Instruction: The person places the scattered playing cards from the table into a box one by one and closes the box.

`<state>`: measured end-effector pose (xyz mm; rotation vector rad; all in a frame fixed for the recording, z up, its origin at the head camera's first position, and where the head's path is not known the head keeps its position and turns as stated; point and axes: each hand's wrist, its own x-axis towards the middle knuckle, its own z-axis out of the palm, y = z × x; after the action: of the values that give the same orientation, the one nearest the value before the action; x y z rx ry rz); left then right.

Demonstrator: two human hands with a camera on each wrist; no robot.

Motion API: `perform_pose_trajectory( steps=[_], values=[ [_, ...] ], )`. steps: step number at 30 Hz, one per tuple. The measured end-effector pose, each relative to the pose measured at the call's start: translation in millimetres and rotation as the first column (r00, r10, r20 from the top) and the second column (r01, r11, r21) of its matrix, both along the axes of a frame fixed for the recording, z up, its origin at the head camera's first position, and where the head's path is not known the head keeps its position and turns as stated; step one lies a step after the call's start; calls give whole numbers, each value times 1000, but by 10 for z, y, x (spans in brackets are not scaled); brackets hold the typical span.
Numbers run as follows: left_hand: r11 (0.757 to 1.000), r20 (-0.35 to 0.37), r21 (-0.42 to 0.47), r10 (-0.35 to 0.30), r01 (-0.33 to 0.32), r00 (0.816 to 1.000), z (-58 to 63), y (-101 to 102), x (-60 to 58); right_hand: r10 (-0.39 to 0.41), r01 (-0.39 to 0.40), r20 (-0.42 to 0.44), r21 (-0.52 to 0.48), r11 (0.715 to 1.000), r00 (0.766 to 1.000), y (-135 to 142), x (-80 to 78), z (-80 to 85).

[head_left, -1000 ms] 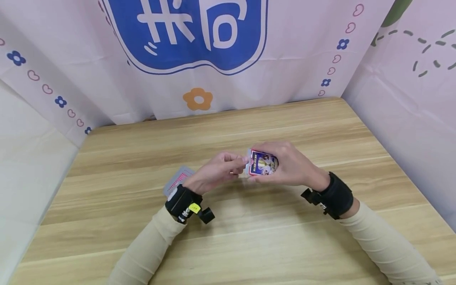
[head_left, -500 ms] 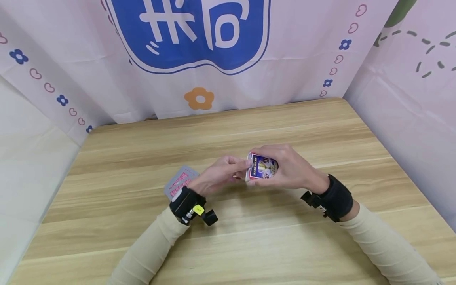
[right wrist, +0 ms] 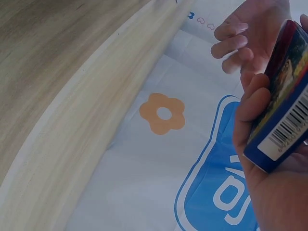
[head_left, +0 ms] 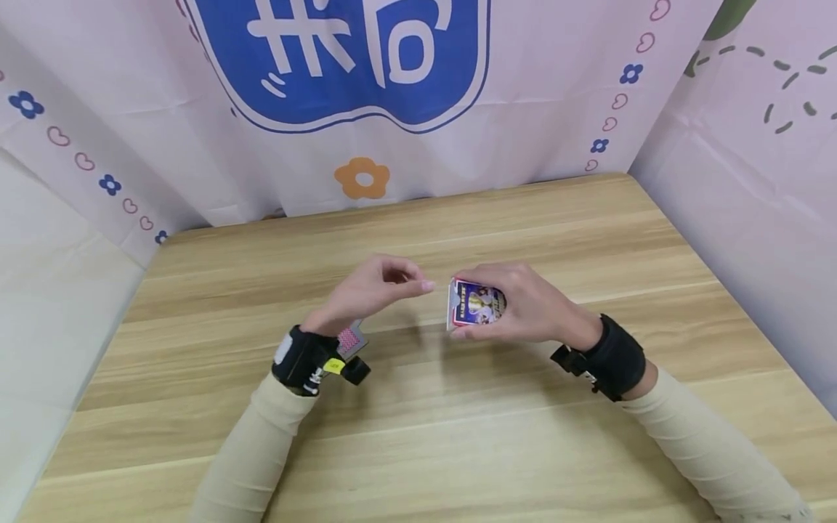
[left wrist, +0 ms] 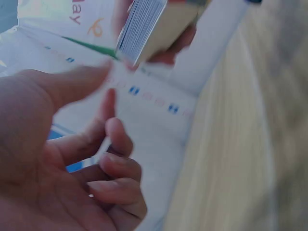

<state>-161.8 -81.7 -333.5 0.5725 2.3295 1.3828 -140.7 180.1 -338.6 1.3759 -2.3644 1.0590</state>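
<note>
My right hand (head_left: 532, 301) grips a box of playing cards (head_left: 476, 303) between thumb and fingers, above the middle of the table. The box has a blue front with a gold cup, and its left end stands open. Edges of the stacked cards (left wrist: 140, 31) show in that end in the left wrist view. My left hand (head_left: 373, 290) is just left of the box, apart from it, with nothing in its loosely bent fingers. A few loose playing cards (head_left: 349, 339), backs up in red pattern, lie on the table, mostly hidden beneath my left wrist.
The wooden table (head_left: 523, 436) stretches around both hands. Behind it hangs a printed cloth (head_left: 510, 145) with a blue sign and an orange flower. More cloth (head_left: 752, 218) borders the right side.
My left hand first touched the open end of the box, then drew back left and away from it. The right hand with the box has hardly moved.
</note>
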Motion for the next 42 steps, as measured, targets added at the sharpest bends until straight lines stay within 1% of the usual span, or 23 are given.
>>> perform_pose_trajectory(
  steps=[1, 3, 5, 6, 8, 9, 11, 12, 14, 16, 18, 20, 22, 25, 26, 28, 29, 31, 33, 35, 37, 39, 42],
  values=[
    [998, -50, -64, -6, 3, 999, 22, -55, -23, -7, 7, 3, 6, 1000, 1000, 3, 3, 7],
    [982, -126, -185, -48, 24, 991, 44, -182, -66, -21, 21, 6, 16, 1000, 1000, 11, 7, 16],
    [952, -178, -297, -127, 70, 976, 47, -316, -97, -28, 28, 11, 21, 999, 1000, 15, 11, 23],
    [934, -185, -345, -168, 96, 968, 43, -384, -107, -31, 30, 12, 23, 999, 999, 16, 12, 24],
    [886, -140, -444, -214, 132, 967, 29, -506, -110, -32, 32, 12, 26, 999, 999, 18, 11, 25],
    [860, -101, -489, -225, 148, 969, 23, -557, -106, -32, 32, 13, 27, 999, 999, 17, 11, 26],
    [802, -11, -573, -216, 170, 976, 2, -641, -93, -28, 28, 14, 27, 999, 1000, 18, 7, 24],
    [773, 32, -609, -198, 176, 980, -15, -671, -86, -27, 27, 15, 27, 999, 1000, 19, 6, 25],
    [724, 79, -667, -166, 176, 983, -43, -715, -66, -25, 24, 18, 28, 999, 1000, 15, 6, 29],
    [697, 97, -696, -148, 173, 984, -72, -740, -58, -24, 24, 19, 28, 999, 1000, 12, 4, 32],
    [690, 98, -703, -143, 170, 985, -95, -747, -57, -24, 24, 21, 30, 999, 999, 11, 3, 35],
    [700, 94, -691, -160, 180, 983, -107, -747, -64, -25, 24, 21, 34, 999, 999, 10, 3, 36],
    [721, 97, -661, -196, 210, 976, -112, -745, -69, -26, 25, 21, 39, 999, 999, 9, 4, 32],
    [774, 85, -567, -285, 282, 955, -87, -726, -60, -32, 31, 20, 50, 998, 999, 6, 7, 24],
    [797, 77, -521, -313, 306, 946, -68, -712, -52, -32, 31, 22, 52, 998, 999, 4, 7, 18],
    [849, 62, -410, -339, 333, 939, -7, -665, -30, -33, 32, 20, 53, 998, 999, 0, 7, 11],
    [879, 51, -344, -335, 331, 941, 29, -634, -17, -32, 31, 20, 53, 998, 999, -1, 7, 7],
    [930, 31, -222, -293, 293, 956, 107, -561, 12, -26, 25, 21, 49, 998, 999, -5, 8, 2],
    [968, 36, -100, -227, 229, 973, 187, -484, 51, -23, 22, 19, 45, 999, 1000, -10, 11, 1],
    [986, 37, -7, -163, 164, 986, 248, -415, 92, -21, 20, 19, 45, 999, 1000, -15, 13, -1],
    [993, 24, 25, -120, 119, 992, 291, -358, 134, -20, 20, 17, 46, 999, 1000, -19, 16, -3],
    [994, 12, 42, -98, 97, 995, 318, -313, 168, -17, 16, 17, 49, 999, 1000, -23, 18, -7],
    [997, -14, 29, -71, 71, 997, 331, -268, 202, -13, 12, 17, 52, 999, 1000, -27, 17, -14]
  ],
)
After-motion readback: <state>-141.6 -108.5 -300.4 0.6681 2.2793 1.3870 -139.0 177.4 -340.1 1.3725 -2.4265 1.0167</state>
